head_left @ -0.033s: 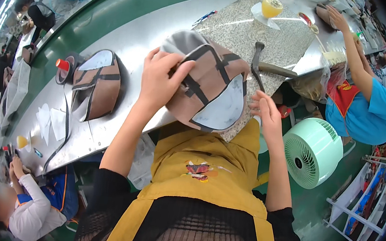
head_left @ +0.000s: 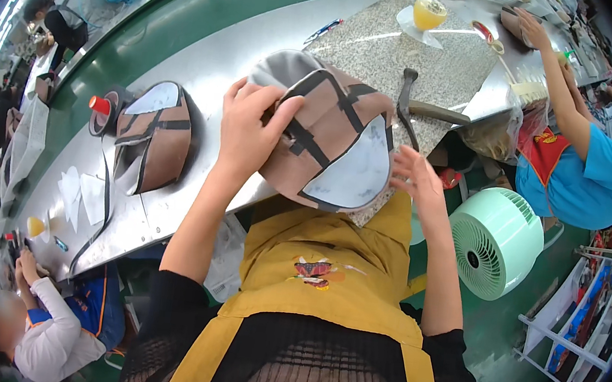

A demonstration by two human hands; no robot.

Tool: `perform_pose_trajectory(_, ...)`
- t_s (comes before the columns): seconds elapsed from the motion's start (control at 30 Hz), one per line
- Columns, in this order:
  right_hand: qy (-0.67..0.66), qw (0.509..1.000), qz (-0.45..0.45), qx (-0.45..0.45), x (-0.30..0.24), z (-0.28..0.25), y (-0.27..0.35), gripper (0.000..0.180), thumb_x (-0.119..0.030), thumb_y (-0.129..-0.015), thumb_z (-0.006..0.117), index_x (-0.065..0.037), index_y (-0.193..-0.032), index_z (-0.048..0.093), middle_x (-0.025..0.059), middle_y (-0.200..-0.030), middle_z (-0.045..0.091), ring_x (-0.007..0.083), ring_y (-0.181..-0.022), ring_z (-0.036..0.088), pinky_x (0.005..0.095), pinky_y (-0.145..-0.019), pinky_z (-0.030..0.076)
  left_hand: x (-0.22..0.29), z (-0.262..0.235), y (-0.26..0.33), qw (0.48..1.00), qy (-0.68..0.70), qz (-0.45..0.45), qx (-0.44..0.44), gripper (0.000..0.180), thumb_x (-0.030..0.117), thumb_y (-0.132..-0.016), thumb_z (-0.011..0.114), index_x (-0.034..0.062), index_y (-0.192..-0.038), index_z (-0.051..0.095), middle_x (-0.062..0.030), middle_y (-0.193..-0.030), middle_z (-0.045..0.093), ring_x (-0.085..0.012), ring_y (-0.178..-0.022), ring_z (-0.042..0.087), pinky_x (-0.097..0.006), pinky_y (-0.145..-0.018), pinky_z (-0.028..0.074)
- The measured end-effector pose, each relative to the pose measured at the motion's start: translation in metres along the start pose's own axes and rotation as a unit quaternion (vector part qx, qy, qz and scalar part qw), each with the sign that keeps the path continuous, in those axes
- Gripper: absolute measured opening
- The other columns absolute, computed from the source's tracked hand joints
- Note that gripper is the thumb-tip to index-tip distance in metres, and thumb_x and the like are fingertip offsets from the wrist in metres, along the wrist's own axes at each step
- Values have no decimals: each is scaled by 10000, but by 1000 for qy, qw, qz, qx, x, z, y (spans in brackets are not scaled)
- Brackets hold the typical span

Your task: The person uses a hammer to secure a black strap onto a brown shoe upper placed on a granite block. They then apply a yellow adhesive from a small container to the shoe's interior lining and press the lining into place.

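Note:
My left hand grips the upper left edge of a brown fabric bag piece, thumb over the front. The piece has black straps, a pale bluish-white end panel and a grey lining showing at its opening. It is held tilted at the table's near edge, over my lap. My right hand is open beside the pale panel, its fingers apart and holding nothing; whether the fingertips touch the piece is unclear. Just beyond that hand lies a hammer with a dark curved head, on a speckled stone slab.
A second brown bag piece stands left on the metal table, by a tape roll and white paper pieces. A cup of yellow paste sits at the slab's back. Right are a green fan and a co-worker.
My right hand's fingers have spread and moved slightly left, closer to the bag piece. My left hand has shifted slightly left with the piece still in its grip.

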State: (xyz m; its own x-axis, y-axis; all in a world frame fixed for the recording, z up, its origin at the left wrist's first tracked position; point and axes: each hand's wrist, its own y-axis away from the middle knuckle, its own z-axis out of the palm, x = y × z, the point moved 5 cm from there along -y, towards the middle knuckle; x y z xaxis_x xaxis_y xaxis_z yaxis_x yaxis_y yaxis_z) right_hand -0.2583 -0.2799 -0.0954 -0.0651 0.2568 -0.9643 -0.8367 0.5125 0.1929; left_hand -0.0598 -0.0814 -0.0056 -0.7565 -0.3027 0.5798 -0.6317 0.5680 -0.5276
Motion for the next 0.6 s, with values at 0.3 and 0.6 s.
perform_pose_trajectory(0.3, -189, 976, 34, -107, -3, 31, -20, 342, -162, -946, 576, 18, -1230, 517, 51, -1096, 638, 109, -980, 608, 266, -853, 486, 5, -12, 25, 999, 13, -14, 28, 207, 217, -908, 560, 50, -1018, 614, -64, -733, 555, -248, -738, 540, -470, -1053, 262)
perform_pose_trajectory(0.6, -234, 969, 75, -36, -30, 32, -39, 549, -444, -997, 401, -2, -1316, 467, 106, -1278, 562, 205, -1139, 563, 353, -967, 444, 1, -4, 49, 983, 34, -59, -168, 629, 282, -791, 729, 73, -1318, 457, -116, -959, 597, -294, -889, 573, -377, -789, 467)
